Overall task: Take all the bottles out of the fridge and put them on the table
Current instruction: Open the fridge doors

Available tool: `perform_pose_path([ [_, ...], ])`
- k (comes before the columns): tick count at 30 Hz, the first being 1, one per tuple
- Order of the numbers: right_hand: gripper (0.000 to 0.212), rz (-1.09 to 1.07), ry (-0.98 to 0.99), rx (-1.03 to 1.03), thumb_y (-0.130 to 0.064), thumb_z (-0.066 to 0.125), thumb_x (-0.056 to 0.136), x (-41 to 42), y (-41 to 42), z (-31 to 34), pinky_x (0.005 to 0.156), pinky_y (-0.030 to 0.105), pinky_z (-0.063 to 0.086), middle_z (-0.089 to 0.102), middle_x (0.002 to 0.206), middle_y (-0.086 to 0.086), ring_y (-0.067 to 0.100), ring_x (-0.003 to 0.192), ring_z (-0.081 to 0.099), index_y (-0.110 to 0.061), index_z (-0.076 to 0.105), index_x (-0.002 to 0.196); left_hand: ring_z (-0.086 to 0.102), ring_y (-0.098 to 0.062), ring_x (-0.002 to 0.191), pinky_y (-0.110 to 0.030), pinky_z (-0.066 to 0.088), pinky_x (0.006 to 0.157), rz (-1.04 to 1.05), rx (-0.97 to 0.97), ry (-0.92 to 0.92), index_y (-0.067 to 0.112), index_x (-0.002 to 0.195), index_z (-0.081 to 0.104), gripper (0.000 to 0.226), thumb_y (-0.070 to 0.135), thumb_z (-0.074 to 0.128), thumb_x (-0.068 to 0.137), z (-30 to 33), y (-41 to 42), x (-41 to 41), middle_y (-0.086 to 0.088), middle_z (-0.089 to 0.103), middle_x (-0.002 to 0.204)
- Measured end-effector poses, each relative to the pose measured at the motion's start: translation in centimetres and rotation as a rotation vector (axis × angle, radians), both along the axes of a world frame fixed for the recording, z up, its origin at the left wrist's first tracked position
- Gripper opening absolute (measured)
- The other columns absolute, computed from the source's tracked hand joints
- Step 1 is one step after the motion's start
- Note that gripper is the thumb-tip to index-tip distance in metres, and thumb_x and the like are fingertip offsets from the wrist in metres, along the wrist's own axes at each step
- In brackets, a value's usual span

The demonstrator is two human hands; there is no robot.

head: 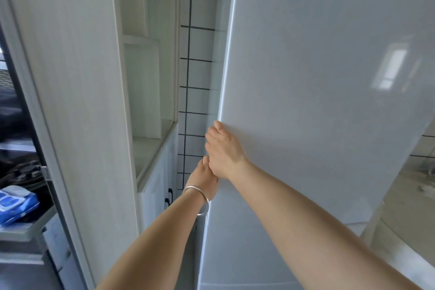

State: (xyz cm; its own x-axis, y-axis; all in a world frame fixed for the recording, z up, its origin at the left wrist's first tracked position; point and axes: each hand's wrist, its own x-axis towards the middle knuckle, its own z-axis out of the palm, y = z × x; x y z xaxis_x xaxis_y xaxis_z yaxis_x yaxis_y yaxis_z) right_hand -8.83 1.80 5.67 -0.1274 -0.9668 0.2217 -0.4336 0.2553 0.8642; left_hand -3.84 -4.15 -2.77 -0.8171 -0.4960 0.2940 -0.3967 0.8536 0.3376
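Two hands gripping fridge door edge

You will find nothing here that can be read. The blue packet, well off to the left of your hands, carries white and pale-blue printing, but it is too blurred to make out a word or a brand. The fridge door your hands grip bears no legible mark.

1. Left of the hands, a pale counter ledge under open white shelving.
2. Far lower left, a grey shelf bore a blue wipes pack.
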Motion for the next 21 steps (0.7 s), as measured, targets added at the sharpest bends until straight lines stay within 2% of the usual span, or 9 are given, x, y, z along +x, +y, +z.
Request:
perform_pose_path([
  [2,0.039,0.107,-0.045,-0.062,-0.026,0.035,0.083,0.3,0.8,0.0,0.105,0.036,0.026,0.065,0.087,-0.004,0.019,0.096,0.055,-0.022,0.074,0.089,0.041,-0.027,0.13,-0.033,0.034,0.108,-0.033,-0.023,0.045,0.003,0.142,0.029,0.053,0.024,0.012,0.096,0.0,0.7,0.8,-0.015,0.038,0.145],
  [4,0.035,0.287,-0.054,-0.164,-0.02,0.038,0.072,0.4,1.9,0.1,0.094,0.033,0.032,0.061,0.064,-0.003,0.02,0.074,0.057,-0.019,0.072,0.062,0.054,-0.03,0.113,-0.037,0.045,0.091,-0.069,0.064,0.127,0.006,0.137,0.036,0.044,0.028,0.025,0.1,0.3,1.6,2.1,-0.009,0.047,0.134],
  [5,0.032,0.341,-0.05,-0.21,-0.019,0.041,0.07,0.6,2.5,0.0,0.094,0.033,0.033,0.06,0.061,0.0,0.022,0.07,0.056,-0.016,0.07,0.057,0.057,-0.031,0.104,-0.038,0.047,0.082,-0.089,0.085,0.162,0.007,0.134,0.039,0.041,0.03,0.033,0.1,0.4,2.2,2.9,-0.008,0.051,0.128],
  [8,0.02,0.461,-0.064,-0.31,-0.018,0.05,0.067,1.8,4.9,-0.6,0.1,0.034,0.033,0.06,0.063,0.004,0.025,0.076,0.051,-0.011,0.068,0.058,0.06,-0.033,0.084,-0.037,0.044,0.066,-0.109,0.042,0.175,0.009,0.117,0.047,0.037,0.038,0.042,0.096,0.9,3.8,5.0,-0.005,0.058,0.098],
  [10,0.019,0.53,-0.107,-0.331,-0.016,0.051,0.067,2.5,6.6,-0.9,0.104,0.035,0.032,0.062,0.065,0.005,0.025,0.081,0.047,-0.01,0.068,0.06,0.061,-0.032,0.075,-0.034,0.042,0.059,-0.111,-0.013,0.173,0.009,0.106,0.048,0.04,0.047,0.041,0.093,1.1,5.2,6.6,0.001,0.053,0.079],
  [13,0.017,0.614,-0.132,-0.341,-0.016,0.052,0.067,3.6,9.8,-0.7,0.105,0.036,0.032,0.063,0.067,0.006,0.027,0.077,0.059,-0.01,0.068,0.062,0.063,-0.025,0.068,-0.026,0.034,0.056,-0.152,-0.164,0.168,0.011,0.099,0.049,0.068,0.066,0.017,0.075,1.4,7.2,8.6,0.003,0.06,0.073],
  [15,0.016,0.671,-0.146,-0.338,-0.018,0.055,0.068,4.4,12.4,-0.8,0.107,0.036,0.03,0.064,0.069,0.005,0.027,0.077,0.063,-0.01,0.069,0.066,0.063,-0.022,0.06,-0.023,0.033,0.053,-0.19,-0.248,0.205,0.011,0.09,0.054,0.067,0.065,0.018,0.074,1.5,8.6,9.8,0.005,0.064,0.068],
  [19,0.02,0.747,-0.18,-0.354,-0.019,0.051,0.076,6.1,18.5,-1.1,0.114,0.035,0.022,0.064,0.073,0.005,0.026,0.082,0.063,-0.01,0.068,0.071,0.053,-0.012,0.035,-0.006,0.015,0.038,-0.262,-0.404,0.372,0.015,0.066,0.055,0.04,0.05,0.044,0.081,1.3,13.2,11.5,0.01,0.057,0.049],
  [21,0.02,0.777,-0.19,-0.371,-0.017,0.051,0.079,6.8,22.0,-1.2,0.114,0.035,0.02,0.065,0.077,0.006,0.027,0.086,0.063,-0.01,0.068,0.072,0.052,-0.011,0.035,-0.01,0.026,0.036,-0.288,-0.39,0.451,0.015,0.066,0.054,0.045,0.051,0.039,0.089,0.5,16.4,12.1,0.01,0.057,0.05],
])
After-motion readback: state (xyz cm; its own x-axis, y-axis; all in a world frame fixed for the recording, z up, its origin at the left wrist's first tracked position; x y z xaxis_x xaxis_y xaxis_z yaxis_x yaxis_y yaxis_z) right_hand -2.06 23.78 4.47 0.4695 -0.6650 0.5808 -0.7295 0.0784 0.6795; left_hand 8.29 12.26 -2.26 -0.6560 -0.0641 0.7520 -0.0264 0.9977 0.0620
